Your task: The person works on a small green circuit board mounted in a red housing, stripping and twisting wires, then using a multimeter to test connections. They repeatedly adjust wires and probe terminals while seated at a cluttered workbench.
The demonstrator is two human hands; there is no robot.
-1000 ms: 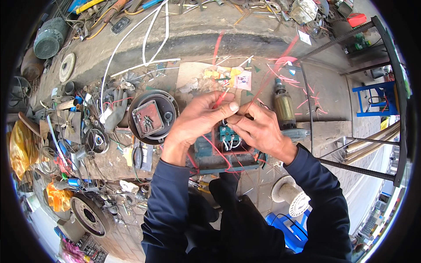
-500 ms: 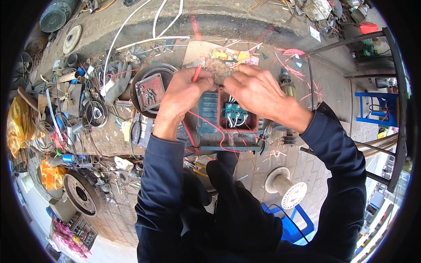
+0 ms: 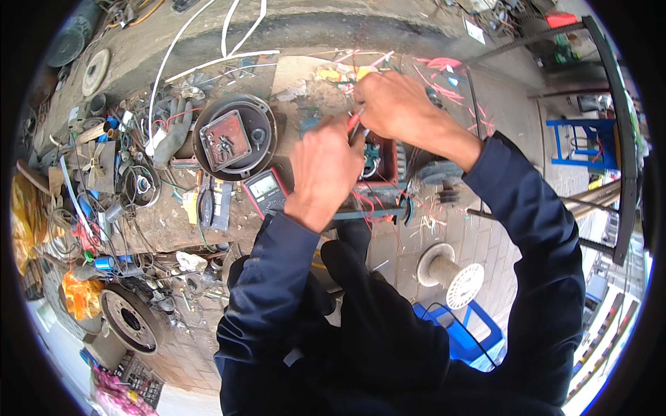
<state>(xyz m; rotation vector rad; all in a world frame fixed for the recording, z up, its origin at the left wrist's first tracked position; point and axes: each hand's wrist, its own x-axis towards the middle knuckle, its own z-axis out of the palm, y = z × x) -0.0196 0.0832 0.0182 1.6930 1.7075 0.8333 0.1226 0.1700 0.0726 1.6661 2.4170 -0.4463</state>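
My left hand, blurred by motion, is closed on a red test probe whose end rises beside my right hand. My right hand is closed just right of the probe; its fingertips are hidden, so what it grips cannot be made out. Below both hands sits a motor's red-rimmed terminal box, its wired terminal block partly covered by my left hand. Red test leads trail at its near side. To the left of my left hand lies a red-edged multimeter with a lit display.
Left of the multimeter is a round metal housing holding a square red cover with small screws. Pliers and a grey glove lie nearby. A white spool and blue stool stand at lower right, a metal frame at right.
My left hand has moved right and nearer to me, covering part of the terminal box, with the probe still in it. My right hand has shifted slightly away from me. The view has shifted a little.
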